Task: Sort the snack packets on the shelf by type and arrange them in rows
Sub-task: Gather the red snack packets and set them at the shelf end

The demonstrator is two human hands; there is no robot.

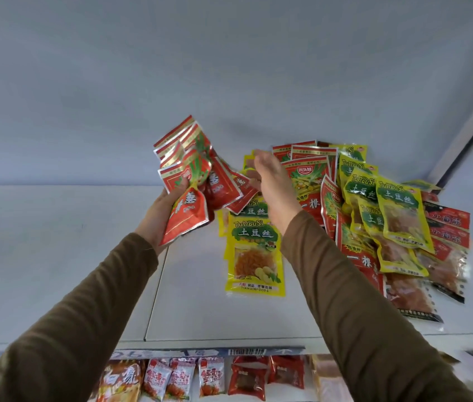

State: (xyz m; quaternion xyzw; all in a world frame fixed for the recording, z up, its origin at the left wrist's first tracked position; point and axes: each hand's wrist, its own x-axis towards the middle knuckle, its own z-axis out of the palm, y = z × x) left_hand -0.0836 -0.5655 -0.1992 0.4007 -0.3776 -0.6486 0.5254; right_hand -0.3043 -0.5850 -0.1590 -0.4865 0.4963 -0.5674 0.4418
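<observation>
left hand [161, 211]: grips fanned bunch of glossy red foil snack packets [197, 181], held above white shelf [55, 256] | right hand [273, 184]: fingers relaxed, empty, over mixed yellow-and-red packet heap [374, 210] lying rightward, nearer this hand

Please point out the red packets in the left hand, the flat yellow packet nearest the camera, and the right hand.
red packets [192, 184], head view, middle of bunch
yellow packet [254, 256], head view, clear window
right hand [270, 181], head view, back of hand
</observation>
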